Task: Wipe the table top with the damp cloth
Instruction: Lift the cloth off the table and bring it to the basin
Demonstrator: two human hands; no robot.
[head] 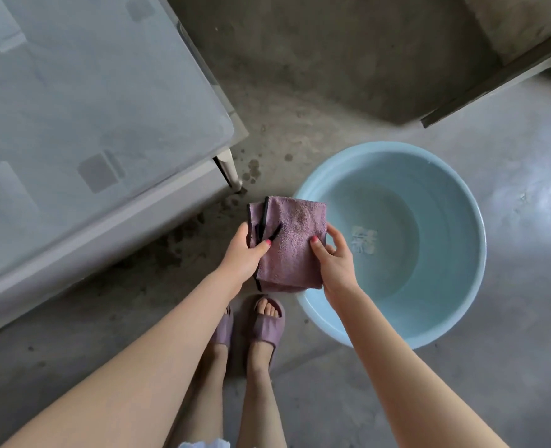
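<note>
Both hands hold a folded mauve terry cloth (288,244) in the air above the concrete floor (510,260), between the table and the basin. The left hand (246,252) grips the cloth's left edge: its thumb lies across the top face, near a short dark hanging loop, and its fingers are curled out of sight beneath the fabric. The right hand (335,255) pinches the right edge, thumb pressed on the upper face and fingers bent around the side and underneath. Neither hand is spread; each is closed onto the cloth. The cloth is folded into a rough rectangle with dark stitched trim, and two loose layers fan out at its far left corner.

The table (74,101) stands to the left, its frosted glass top pale grey and its leg visible at the near corner. The cloth does not touch it. A light blue plastic basin (455,202) sits on the floor to the right, holding shallow clear water; the cloth's right edge overlaps the basin's rim in the view. Dark wet spots mark the floor beside the table leg. Below the hands, the person's feet wear mauve slide sandals (264,321).
</note>
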